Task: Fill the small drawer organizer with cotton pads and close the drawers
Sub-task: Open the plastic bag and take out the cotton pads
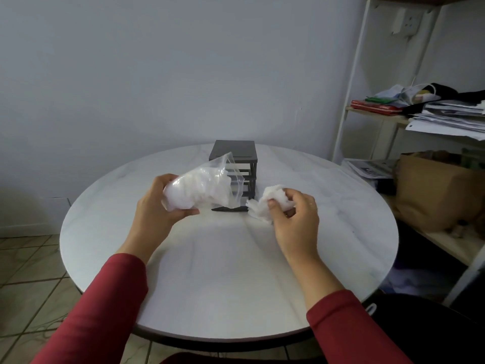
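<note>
Head view shows the main risk in the right hand (296,219). Its fingers are curled round a loose bunch of cotton pads (265,202), and several pads fan out past the thumb tip with nothing pinching them. A quick move toward the drawer organizer (235,151) could shed those onto the table (223,271). A bunch this thick may also jam at a drawer mouth and keep the drawer from closing.

The second risk is the clear plastic bag (194,190). The left hand (154,208) grips it round the lower end, and its open mouth points up and away, beyond the fingertips. Tipping it further could spill the pads left inside.

A dark edge lies low between the two thumbs. It is probably a pulled-out drawer front, but the bag hides most of it, so which drawers are open cannot be told.

Both forearms reach forward over the table, in red sleeves. The left thumb lies under the bag and the fingers wrap over it. The right hand is turned palm-inward with its knuckles bent. The organizer stands just beyond both sets of fingertips, touching neither hand.
</note>
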